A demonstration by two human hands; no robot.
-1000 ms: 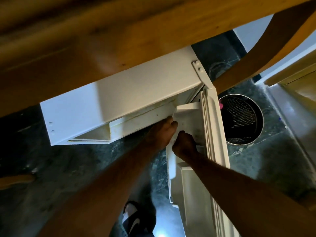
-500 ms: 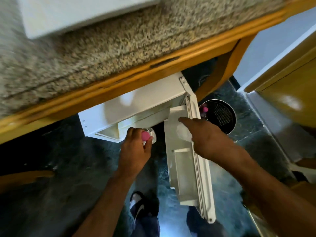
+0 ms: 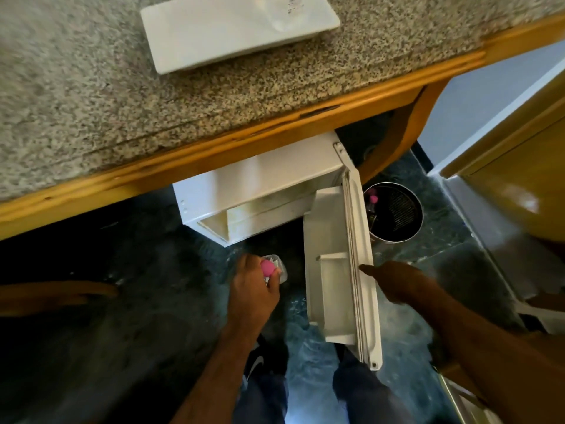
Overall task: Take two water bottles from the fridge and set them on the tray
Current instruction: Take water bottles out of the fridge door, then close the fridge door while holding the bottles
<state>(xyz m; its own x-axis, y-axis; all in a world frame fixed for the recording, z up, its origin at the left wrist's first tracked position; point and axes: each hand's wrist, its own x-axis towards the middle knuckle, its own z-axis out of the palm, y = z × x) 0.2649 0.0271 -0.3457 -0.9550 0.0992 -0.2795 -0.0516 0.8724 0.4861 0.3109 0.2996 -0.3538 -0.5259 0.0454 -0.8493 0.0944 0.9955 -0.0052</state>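
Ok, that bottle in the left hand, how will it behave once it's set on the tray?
The bottle looks clear, thin plastic, so it may flex under a squeeze by the left hand. Just out of the fridge, it could be damp and slippery. The white tray looks smooth and glossy, so the bottle might slide or tip there.

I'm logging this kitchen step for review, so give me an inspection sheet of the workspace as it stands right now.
Surface: speckled granite counter with a wooden edge; dark tiled floor below.
Job's things: white tray on the counter, something at its far edge cut off by the frame; bottle with a pink cap held low in front of the fridge; fridge door open.
Clutter: metal bin beside the door, a pink cap inside.
Grippers: left hand closed round the bottle; right hand open, fingertips at the door's edge.
Cables: nothing seen.
Surroundings: wooden cabinet on the right.
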